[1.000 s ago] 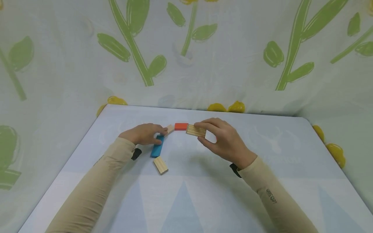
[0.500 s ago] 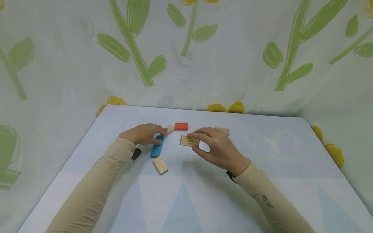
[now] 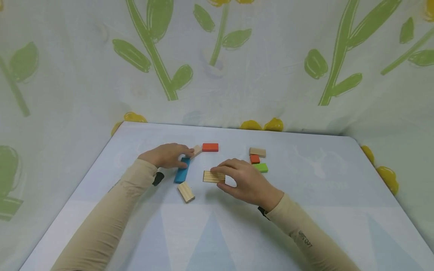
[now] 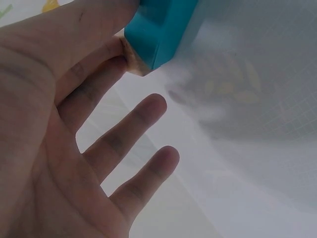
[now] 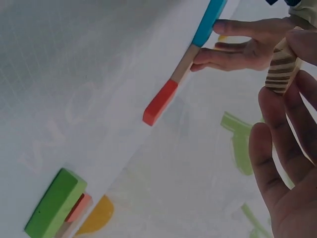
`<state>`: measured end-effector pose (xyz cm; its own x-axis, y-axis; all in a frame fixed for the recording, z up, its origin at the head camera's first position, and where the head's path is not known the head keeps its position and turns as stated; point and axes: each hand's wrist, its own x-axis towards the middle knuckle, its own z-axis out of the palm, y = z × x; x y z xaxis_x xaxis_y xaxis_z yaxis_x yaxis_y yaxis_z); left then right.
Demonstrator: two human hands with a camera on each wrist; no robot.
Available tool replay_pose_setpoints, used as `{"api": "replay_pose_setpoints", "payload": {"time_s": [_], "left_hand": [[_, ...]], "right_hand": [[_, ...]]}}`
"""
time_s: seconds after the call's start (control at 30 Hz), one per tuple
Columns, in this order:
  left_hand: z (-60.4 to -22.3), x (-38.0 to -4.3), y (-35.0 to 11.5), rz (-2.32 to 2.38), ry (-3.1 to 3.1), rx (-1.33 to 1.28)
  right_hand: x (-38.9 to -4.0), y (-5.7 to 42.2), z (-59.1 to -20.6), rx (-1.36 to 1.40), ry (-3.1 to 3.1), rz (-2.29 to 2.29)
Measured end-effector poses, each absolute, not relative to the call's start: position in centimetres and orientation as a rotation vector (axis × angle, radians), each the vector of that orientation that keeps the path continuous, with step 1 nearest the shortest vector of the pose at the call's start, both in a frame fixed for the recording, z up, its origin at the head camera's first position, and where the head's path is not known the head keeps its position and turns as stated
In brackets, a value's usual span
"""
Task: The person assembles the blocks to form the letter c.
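In the head view my left hand (image 3: pixel 167 155) reaches over a row of blocks. Its thumb touches the blue block (image 3: pixel 181 174) and its fingertips touch the plain wooden block (image 3: pixel 197 151) behind it. The left wrist view shows the ring and little fingers stretched out, away from the blocks. A red block (image 3: pixel 210 147) lies at the row's far end, and a pale wooden block (image 3: pixel 186 192) at the near end. Between thumb and fingers my right hand (image 3: pixel 246 183) pinches a striped wooden block (image 3: pixel 211 176), held above the table.
On the right of the table (image 3: pixel 305 233) lie a wooden block (image 3: pixel 257 152), a small red block (image 3: pixel 254 159) and a green block (image 3: pixel 261 168), close together. Behind the table's far edge hangs a cloth (image 3: pixel 271 75) printed with green leaves.
My right hand has moved toward the person and slightly left with the striped block, uncovering the wooden, red and green blocks on the right. The left hand has stayed in place.
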<state>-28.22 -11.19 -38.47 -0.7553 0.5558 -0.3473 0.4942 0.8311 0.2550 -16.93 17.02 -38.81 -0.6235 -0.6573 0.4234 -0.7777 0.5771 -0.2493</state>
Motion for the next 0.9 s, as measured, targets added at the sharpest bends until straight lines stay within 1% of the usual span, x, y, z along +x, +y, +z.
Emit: {"api": "replay_pose_setpoints", "payload": {"time_s": [0.6,0.9], "left_hand": [[-38.5,-28.1,-11.3,0.208,2.601,0.777],[-38.4,-28.3,-11.3,0.213,2.595,0.798]], "right_hand": [[-16.8,15.8,-40.8,1.294,-2.574,0.587],[-16.6,15.3,-41.1,1.343,-2.658,0.536]]}}
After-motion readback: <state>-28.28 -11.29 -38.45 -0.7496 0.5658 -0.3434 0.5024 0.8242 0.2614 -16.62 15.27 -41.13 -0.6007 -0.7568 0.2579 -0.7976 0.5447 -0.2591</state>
